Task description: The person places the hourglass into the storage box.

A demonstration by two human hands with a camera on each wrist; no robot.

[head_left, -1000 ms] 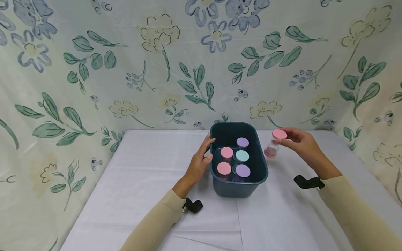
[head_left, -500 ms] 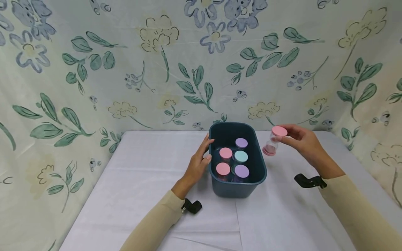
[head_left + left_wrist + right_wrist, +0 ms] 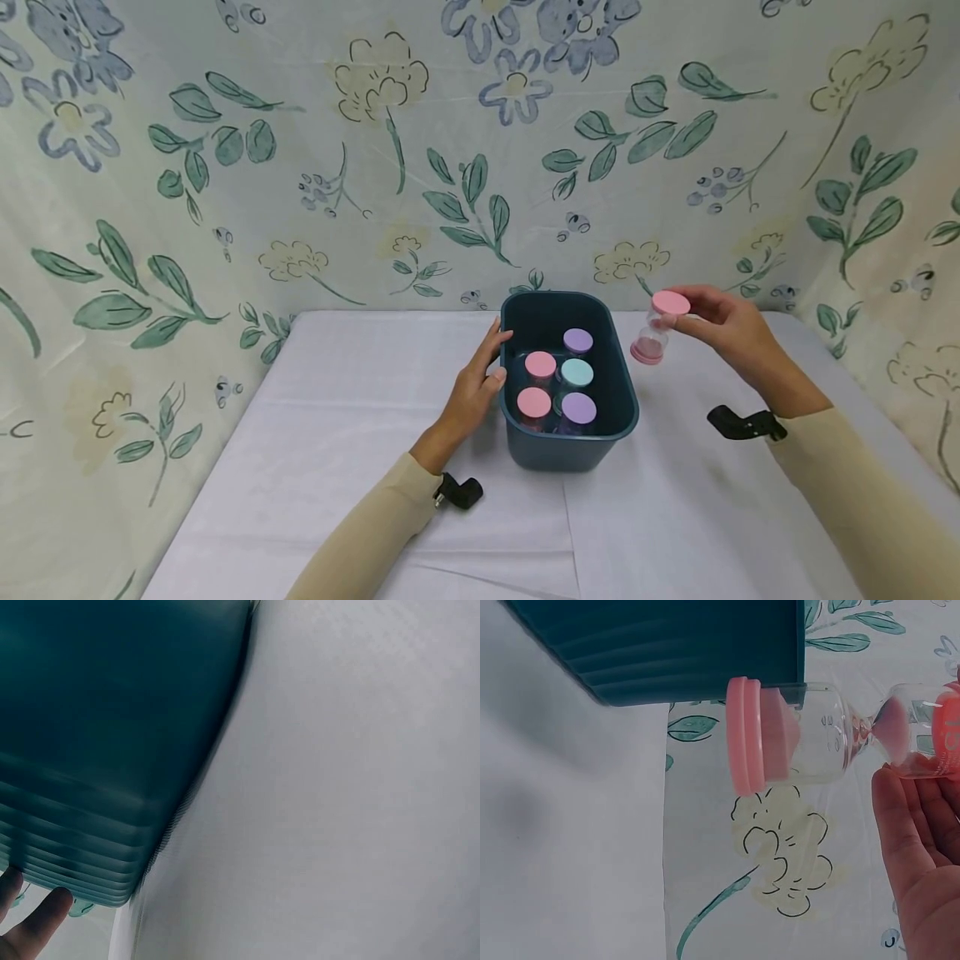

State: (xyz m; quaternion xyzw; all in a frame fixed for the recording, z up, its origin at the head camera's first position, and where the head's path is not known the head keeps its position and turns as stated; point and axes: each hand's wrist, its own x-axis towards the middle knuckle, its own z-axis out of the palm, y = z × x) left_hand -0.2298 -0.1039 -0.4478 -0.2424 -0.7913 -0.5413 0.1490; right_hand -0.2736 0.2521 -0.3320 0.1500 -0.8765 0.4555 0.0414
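Note:
My right hand [image 3: 727, 327] pinches a sand timer [image 3: 821, 735] near its upper pink cap, to the right of a dark teal bin [image 3: 562, 455]. Clear glass bulbs with pink sand in both show in the right wrist view, and the timer hangs slightly tilted above the table. My left hand [image 3: 471, 390] rests against the bin's left side, its fingertips at the rim. In the left wrist view two extended fingers [image 3: 45, 919] lie at the ribbed outer wall. Inside the bin stand capped sand timers: pink [image 3: 540, 365], pink [image 3: 534, 402], light blue [image 3: 577, 373], purple [image 3: 577, 340] and purple [image 3: 578, 408].
A white cloth covers the table [image 3: 360, 467]. Floral fabric [image 3: 390, 200] hangs behind its back edge and along both sides. Black wrist cameras [image 3: 459, 492] are strapped at both sleeves.
My right hand has raised the pink sand timer slightly and tilted it closer to upright. The left hand and the bin hold their places; the head view shifts a little.

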